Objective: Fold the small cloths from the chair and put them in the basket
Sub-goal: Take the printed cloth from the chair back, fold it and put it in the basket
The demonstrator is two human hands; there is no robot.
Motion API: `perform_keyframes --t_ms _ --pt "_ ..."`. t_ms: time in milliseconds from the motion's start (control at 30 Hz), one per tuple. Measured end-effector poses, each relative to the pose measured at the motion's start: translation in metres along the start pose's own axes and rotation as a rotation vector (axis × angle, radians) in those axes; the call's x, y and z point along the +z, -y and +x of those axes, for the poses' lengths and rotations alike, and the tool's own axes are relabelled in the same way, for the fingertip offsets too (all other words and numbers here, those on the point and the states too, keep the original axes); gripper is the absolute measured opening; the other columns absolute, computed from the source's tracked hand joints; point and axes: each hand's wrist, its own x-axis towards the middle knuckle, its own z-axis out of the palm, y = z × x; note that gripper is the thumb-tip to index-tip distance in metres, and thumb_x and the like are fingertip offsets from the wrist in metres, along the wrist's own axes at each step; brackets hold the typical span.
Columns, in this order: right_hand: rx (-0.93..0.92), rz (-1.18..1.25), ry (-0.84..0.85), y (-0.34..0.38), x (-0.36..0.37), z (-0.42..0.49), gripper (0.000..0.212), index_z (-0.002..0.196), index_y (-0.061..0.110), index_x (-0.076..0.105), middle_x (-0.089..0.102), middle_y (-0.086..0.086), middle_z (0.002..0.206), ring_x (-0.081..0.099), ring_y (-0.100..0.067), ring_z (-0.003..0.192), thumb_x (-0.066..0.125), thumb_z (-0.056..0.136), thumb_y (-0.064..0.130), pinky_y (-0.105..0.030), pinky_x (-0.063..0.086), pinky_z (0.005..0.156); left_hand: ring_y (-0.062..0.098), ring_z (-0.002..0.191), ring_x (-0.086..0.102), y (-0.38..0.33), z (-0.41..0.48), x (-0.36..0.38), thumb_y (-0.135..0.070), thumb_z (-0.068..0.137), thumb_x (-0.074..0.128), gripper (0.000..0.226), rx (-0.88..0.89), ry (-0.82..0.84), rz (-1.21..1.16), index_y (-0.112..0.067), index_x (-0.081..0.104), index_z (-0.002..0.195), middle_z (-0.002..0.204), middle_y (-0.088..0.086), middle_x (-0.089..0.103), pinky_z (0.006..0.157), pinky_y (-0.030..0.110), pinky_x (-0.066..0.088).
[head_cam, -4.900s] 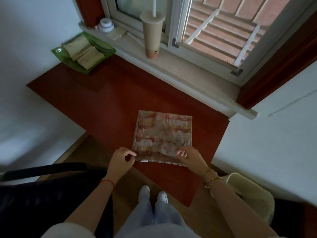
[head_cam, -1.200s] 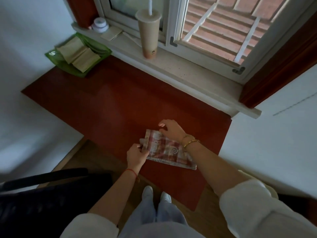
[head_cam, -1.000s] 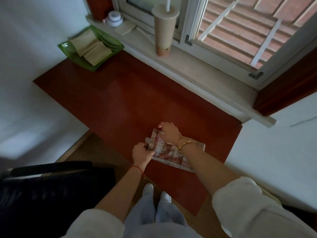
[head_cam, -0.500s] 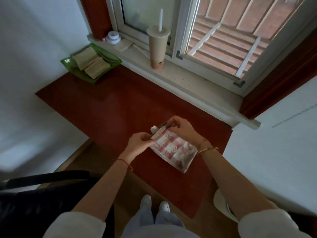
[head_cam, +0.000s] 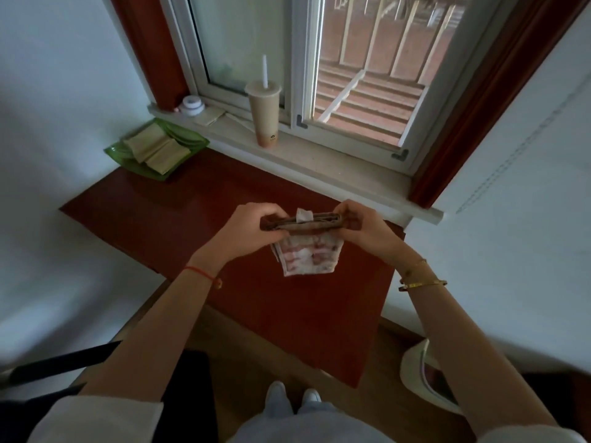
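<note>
A folded pink-and-cream patterned cloth [head_cam: 308, 255] hangs in the air above the red table [head_cam: 179, 215]. My left hand [head_cam: 252, 228] grips its top left end and my right hand [head_cam: 361, 227] grips its top right end. The folded top edge runs between both hands, with a small white label sticking up from it. The green basket [head_cam: 116, 151] sits at the table's far left corner, under the window sill, and holds two folded beige cloths [head_cam: 156, 148]. The black chair [head_cam: 64, 366] shows at the lower left; no cloth is visible on it.
A tall paper cup with a straw [head_cam: 263, 118] stands on the window sill [head_cam: 319, 167], beside a small white jar [head_cam: 192, 105]. White walls close in on both sides of the table. A pale plastic bin [head_cam: 422, 378] sits on the floor at the lower right.
The cloth went from spread flat on the table to a small folded bundle. Both hands have lifted it off the table and now hold it up by its top edge.
</note>
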Motion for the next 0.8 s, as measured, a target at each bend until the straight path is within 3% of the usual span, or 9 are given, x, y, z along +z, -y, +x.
perform_keyframes --t_ms 200,367,500,567,633,733,800 --pt "0.076 0.03 0.143 -0.009 -0.003 -0.02 0.02 0.095 0.012 0.061 0.066 0.002 0.086 0.062 -0.012 0.079 0.072 0.081 0.002 -0.026 0.052 0.076 -0.003 0.092 0.067 0.007 0.0 0.003 -0.023 0.077 0.08 0.024 -0.033 0.196 -0.084 -0.025 0.075 0.1 0.095 -0.014 0.074 0.083 0.016 0.052" --pt "0.222 -0.051 0.151 -0.054 0.006 -0.009 0.018 0.093 0.015 0.061 0.065 0.003 0.086 0.062 -0.012 0.078 0.073 0.082 0.008 -0.026 0.054 0.076 -0.004 0.089 0.063 0.026 0.013 0.038 -0.02 0.078 0.078 0.021 -0.112 0.262 -0.036 -0.024 0.075 0.099 0.093 -0.015 0.071 0.079 0.01 0.045" --pt "0.292 -0.269 0.077 -0.096 0.023 0.012 0.021 0.099 0.01 0.06 0.064 0.001 0.092 0.06 -0.015 0.085 0.072 0.081 0.011 -0.032 0.051 0.083 0.007 0.073 0.067 0.049 0.02 0.085 -0.017 0.079 0.074 0.017 -0.217 0.234 0.029 -0.026 0.072 0.093 0.086 -0.014 0.069 0.069 0.029 0.056" --pt "0.312 -0.303 0.045 -0.109 0.031 0.015 0.018 0.097 0.011 0.06 0.063 0.003 0.089 0.06 -0.014 0.083 0.068 0.081 0.007 -0.031 0.052 0.081 0.008 0.071 0.066 0.057 0.017 0.104 -0.017 0.08 0.073 0.016 -0.247 0.189 0.033 -0.026 0.071 0.094 0.088 -0.012 0.07 0.065 0.027 0.056" --pt "0.322 -0.316 0.05 -0.117 0.037 0.01 0.017 0.094 0.015 0.058 0.062 0.004 0.087 0.06 -0.013 0.082 0.065 0.081 0.006 -0.026 0.051 0.077 0.002 0.077 0.062 0.061 0.009 0.118 -0.016 0.083 0.072 0.016 -0.225 0.166 0.04 -0.025 0.07 0.096 0.091 -0.013 0.068 0.07 0.019 0.052" --pt "0.292 -0.329 0.102 -0.129 0.045 -0.014 0.015 0.093 0.014 0.058 0.061 0.004 0.09 0.058 -0.009 0.082 0.066 0.082 0.008 -0.016 0.044 0.073 0.002 0.081 0.063 0.068 -0.015 0.133 -0.015 0.083 0.071 0.016 -0.145 0.218 0.036 -0.023 0.069 0.096 0.095 -0.013 0.066 0.076 0.023 0.056" --pt "0.255 -0.363 0.149 -0.138 0.055 -0.034 0.016 0.095 0.013 0.06 0.059 0.003 0.097 0.055 -0.01 0.087 0.066 0.081 0.009 -0.016 0.042 0.075 0.002 0.088 0.064 0.075 -0.035 0.14 -0.017 0.083 0.072 0.019 -0.099 0.255 0.07 -0.024 0.068 0.1 0.101 -0.013 0.067 0.082 0.022 0.055"
